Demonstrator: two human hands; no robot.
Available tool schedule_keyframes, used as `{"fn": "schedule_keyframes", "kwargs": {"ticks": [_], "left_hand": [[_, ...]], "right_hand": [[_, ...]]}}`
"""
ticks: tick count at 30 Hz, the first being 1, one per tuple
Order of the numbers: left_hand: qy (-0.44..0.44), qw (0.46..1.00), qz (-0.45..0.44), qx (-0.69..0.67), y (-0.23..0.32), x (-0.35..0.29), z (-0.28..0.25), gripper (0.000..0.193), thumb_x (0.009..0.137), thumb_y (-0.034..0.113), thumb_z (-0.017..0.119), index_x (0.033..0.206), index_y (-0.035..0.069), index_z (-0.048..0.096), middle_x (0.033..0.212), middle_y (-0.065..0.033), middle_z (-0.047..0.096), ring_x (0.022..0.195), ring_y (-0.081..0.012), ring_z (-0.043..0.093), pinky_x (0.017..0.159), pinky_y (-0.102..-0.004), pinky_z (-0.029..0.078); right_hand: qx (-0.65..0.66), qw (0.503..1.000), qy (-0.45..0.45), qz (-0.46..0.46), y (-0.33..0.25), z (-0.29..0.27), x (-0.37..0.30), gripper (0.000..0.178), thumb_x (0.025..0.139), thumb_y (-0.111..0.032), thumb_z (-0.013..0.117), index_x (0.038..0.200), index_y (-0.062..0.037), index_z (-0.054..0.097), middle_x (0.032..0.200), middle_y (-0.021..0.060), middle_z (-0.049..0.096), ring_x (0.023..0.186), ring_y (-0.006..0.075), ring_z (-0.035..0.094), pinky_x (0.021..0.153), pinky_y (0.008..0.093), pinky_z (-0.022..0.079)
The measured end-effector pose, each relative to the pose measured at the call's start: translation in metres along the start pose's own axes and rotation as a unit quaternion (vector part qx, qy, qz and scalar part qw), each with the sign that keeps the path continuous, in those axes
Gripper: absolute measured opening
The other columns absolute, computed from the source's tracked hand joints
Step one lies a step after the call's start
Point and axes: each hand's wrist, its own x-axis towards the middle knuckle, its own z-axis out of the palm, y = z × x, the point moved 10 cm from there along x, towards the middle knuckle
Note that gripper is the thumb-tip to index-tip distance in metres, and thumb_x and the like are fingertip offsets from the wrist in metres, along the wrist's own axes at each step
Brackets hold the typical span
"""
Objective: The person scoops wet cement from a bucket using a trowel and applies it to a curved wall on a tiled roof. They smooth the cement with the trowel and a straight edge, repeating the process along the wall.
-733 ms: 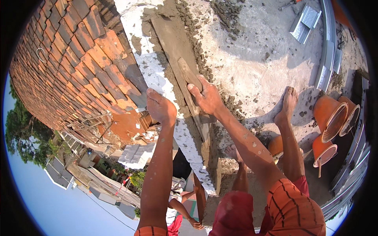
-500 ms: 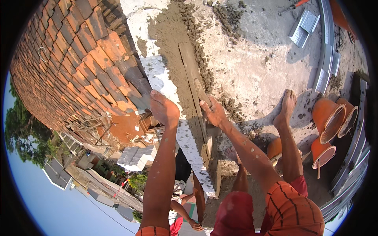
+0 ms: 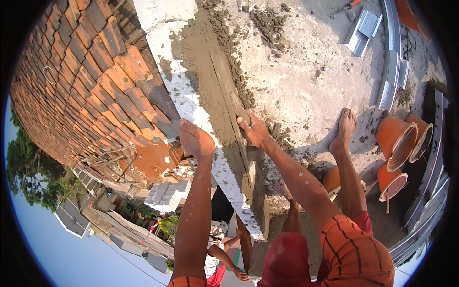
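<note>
My right hand (image 3: 254,130) is closed round the handle of a long wooden float (image 3: 223,76), gripping its near end. The float lies lengthwise along a band of wet grey mortar (image 3: 198,52) on top of the wall. To its left, my left hand (image 3: 196,139) rests over the wall's white outer edge (image 3: 191,103), fingers curled under. What those fingers hold, if anything, is hidden. Both forearms carry small mortar specks.
Left of the wall is a tiled roof (image 3: 95,71) and a drop to ground level, where another person's hand (image 3: 241,275) shows. Mortar crumbs litter the floor (image 3: 306,62) at right. Orange buckets (image 3: 396,138) and metal channels (image 3: 364,32) lie beyond my bare foot (image 3: 344,129).
The whole view has shifted and turned slightly. My right hand and the float keep nearly the same place on the mortar, and my left hand stays at the white edge.
</note>
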Motion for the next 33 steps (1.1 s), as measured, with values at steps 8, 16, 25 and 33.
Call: {"fn": "schedule_keyframes", "kwargs": {"ticks": [8, 16, 25, 33], "left_hand": [[-0.022, 0.999, -0.014, -0.026, -0.005, 0.003, 0.004, 0.068, 0.097, 0.053, 0.027, 0.09, -0.007, 0.057, 0.086, -0.0303, 0.059, 0.079, -0.0465, 0.053, 0.073, -0.0506, 0.038], [-0.021, 1.0, -0.023, 0.005, -0.011, 0.001, -0.002, 0.066, 0.098, 0.049, 0.026, 0.092, -0.008, 0.058, 0.083, -0.0299, 0.058, 0.075, -0.0455, 0.052, 0.069, -0.0493, 0.038], [-0.017, 1.0, 0.011, -0.017, 0.004, -0.003, -0.001, 0.066, 0.098, 0.051, 0.023, 0.08, -0.006, 0.051, 0.066, -0.0233, 0.05, 0.063, -0.0382, 0.045, 0.062, -0.0466, 0.035], [-0.001, 1.0, 0.015, -0.021, 0.017, -0.005, -0.007, 0.06, 0.099, 0.048, 0.025, 0.077, -0.004, 0.048, 0.062, -0.0175, 0.044, 0.06, -0.0312, 0.039, 0.06, -0.0447, 0.033]], "right_hand": [[0.01, 0.998, 0.042, -0.04, -0.104, -0.05, 0.068, 0.076, 0.088, -0.058, 0.047, 0.134, 0.0024, 0.043, 0.117, 0.0295, 0.058, 0.11, 0.0424, 0.056, 0.098, 0.0429, 0.043], [0.025, 0.999, -0.018, -0.044, 0.025, 0.01, -0.047, 0.068, 0.091, -0.055, 0.045, 0.135, -0.0031, 0.044, 0.121, 0.0257, 0.057, 0.117, 0.0384, 0.053, 0.101, 0.0411, 0.04], [-0.007, 0.998, 0.01, -0.055, -0.073, -0.037, 0.081, 0.08, 0.088, -0.062, 0.045, 0.131, 0.0063, 0.044, 0.105, 0.0279, 0.063, 0.097, 0.0354, 0.063, 0.086, 0.0432, 0.048], [-0.01, 0.999, -0.031, -0.026, 0.036, 0.013, 0.002, 0.082, 0.087, -0.062, 0.045, 0.139, -0.0003, 0.035, 0.115, 0.0288, 0.059, 0.111, 0.0404, 0.055, 0.096, 0.0425, 0.043]]}}
